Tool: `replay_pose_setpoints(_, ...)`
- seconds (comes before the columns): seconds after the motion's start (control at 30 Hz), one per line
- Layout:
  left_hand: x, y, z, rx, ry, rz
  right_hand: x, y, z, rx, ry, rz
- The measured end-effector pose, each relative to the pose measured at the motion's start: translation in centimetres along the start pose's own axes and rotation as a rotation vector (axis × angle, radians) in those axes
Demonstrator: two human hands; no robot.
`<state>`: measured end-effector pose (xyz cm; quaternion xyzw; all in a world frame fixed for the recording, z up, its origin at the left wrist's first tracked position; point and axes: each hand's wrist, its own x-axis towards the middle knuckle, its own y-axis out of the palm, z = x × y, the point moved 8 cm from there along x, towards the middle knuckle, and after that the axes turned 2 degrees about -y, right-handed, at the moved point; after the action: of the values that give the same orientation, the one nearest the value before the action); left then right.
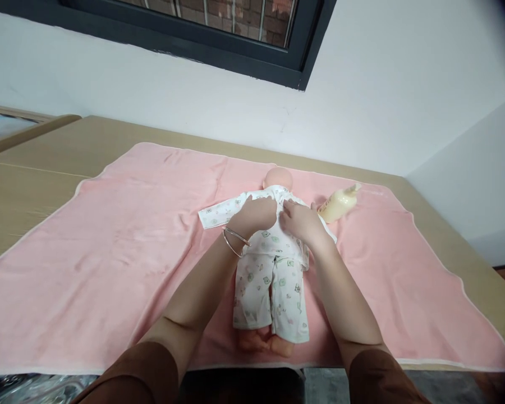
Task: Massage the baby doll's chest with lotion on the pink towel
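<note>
A bald baby doll (278,178) lies stretched out on a pink blanket (122,247), head away from me and bare feet towards me. It wears a white patterned shirt (267,242) and matching pants (252,292). One sleeve sticks out to the left. My left hand (257,214), a bangle at its wrist, bends its fingers at the upper middle of the shirt and pinches the cloth. Close beside it, my right hand (301,221) has curled fingers on the same cloth below the collar. The fingertips are partly hidden.
To the right of the doll, a pale yellow bottle (340,203) lies tilted on the blanket. The blanket covers much of a wooden table (440,247), with a white wall and dark window frame (294,67) behind. Plastic-wrapped items (37,388) show below the front left edge.
</note>
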<state>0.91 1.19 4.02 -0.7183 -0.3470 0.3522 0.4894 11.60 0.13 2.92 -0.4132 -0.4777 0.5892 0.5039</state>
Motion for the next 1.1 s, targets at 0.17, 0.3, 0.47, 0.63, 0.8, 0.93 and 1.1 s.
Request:
replay_pose_setpoints(0.17, 1.4, 0.5, 1.5, -0.1, -0.087, -0.044, 0.8, 0.4, -1.4, 0.095, 0.049, -0.017)
replay_pose_setpoints(0.3, 3.4, 1.6, 3.2, -0.208, -0.149, -0.134, 2.9, 2.3, -4.5, 0.216, 0.165, -0.111)
replay_pose_setpoints(0.47, 2.6, 1.2, 2.4, -0.146, -0.163, -0.114, 3.1, 2.7, -4.5, 0.214, 0.187, -0.139)
replay_pose_setpoints(0.63, 0.2, -0.3, 0.3, 0.012, -0.115, -0.006, 1.1, 0.7, -0.9, 0.042, 0.022, -0.079)
replay_pose_setpoints(0.8, 0.5, -0.3, 0.8, -0.043, -0.119, -0.005, 1.4, 0.4, -1.6, 0.141, 0.036, -0.098)
replay_pose_setpoints(0.93, 1.9, 0.9, 2.2, -0.117, -0.149, -0.06, 2.9, 1.4, -4.5, 0.268, 0.148, -0.142)
replay_pose_setpoints(1.1, 3.2, 2.5, 2.9, -0.119, -0.101, -0.022, 3.4, 2.2, -5.2, 0.269, 0.166, -0.131)
